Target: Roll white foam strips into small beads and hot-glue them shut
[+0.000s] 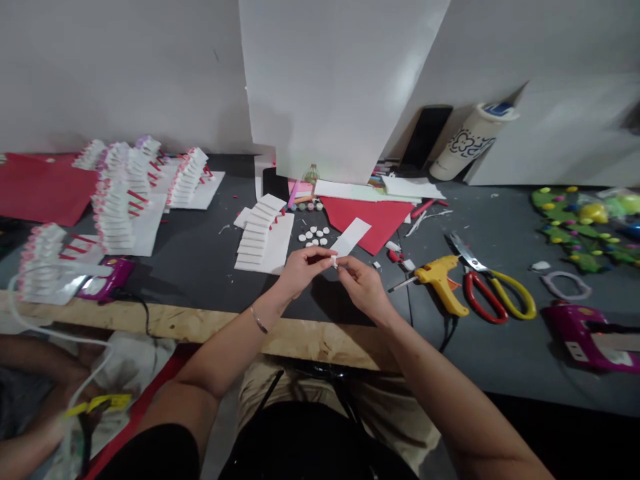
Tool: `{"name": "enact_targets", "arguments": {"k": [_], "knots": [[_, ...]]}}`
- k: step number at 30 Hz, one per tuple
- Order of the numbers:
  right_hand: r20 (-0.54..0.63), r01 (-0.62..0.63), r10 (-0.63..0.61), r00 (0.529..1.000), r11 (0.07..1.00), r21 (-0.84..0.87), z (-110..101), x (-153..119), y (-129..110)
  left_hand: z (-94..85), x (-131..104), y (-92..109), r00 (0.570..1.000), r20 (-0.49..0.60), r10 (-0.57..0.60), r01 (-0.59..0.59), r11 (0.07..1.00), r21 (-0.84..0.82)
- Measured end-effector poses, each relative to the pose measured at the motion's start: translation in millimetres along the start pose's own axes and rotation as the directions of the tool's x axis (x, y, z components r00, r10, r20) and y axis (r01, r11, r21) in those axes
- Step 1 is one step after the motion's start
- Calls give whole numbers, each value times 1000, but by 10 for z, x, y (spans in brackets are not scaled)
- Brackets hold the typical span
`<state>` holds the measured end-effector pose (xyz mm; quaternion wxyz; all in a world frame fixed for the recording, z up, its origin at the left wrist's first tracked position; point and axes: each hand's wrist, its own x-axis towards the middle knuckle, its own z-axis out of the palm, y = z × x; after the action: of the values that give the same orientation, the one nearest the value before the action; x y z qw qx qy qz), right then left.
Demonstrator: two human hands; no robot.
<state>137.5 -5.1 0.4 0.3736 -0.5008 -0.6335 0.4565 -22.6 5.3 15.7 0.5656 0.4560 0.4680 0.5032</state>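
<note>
Close to the table's front edge, the fingertips of my left hand (304, 268) and my right hand (364, 285) meet in a pinch. Between them is a small white piece (335, 262), too small to make out further. Just beyond lies a white strip (354, 235), partly over a red sheet (373, 217). Several white discs (313, 235) are scattered behind my left hand. To the left, a stepped white model (257, 230) with small red bits stands on a white card (280, 250).
Right of my hands lie a yellow glue gun (440, 283), scissors (483, 270) and a purple power strip (590, 340). A cup (465, 147) and a phone (427, 137) lean by the wall. Several finished-looking white models (117, 207) stand left. Another person's arm (35, 373) shows lower left.
</note>
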Motion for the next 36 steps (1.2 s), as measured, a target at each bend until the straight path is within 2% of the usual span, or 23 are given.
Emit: {"name": "enact_targets", "arguments": {"k": [4,8,15,22,29,33,36], "knots": [[22,-1,2,1000,1000,-25,0,-6,18,-55,33,-1,999,6,-34,34,999,5],[35,-7,8,999,1000,-14,8,-3,36,-60,48,-36,1000,-17,-18,18,1000,-1],[31,-26,25,999,1000,15,20,-5,2,-49,11,-19,997,-33,74,-72,995,65],[20,-59,57,998,992,107,2,31,-25,-51,24,-42,990,10,142,-142,981,131],[47,-170,163,985,955,243,5,53,37,-56,-7,-27,961,61,269,-276,929,247],[17,-143,143,990,960,239,-15,63,41,-41,-36,-1,951,103,292,-309,916,257],[-13,-82,85,996,983,167,-29,59,44,-35,-28,3,954,117,275,-297,921,252]]}}
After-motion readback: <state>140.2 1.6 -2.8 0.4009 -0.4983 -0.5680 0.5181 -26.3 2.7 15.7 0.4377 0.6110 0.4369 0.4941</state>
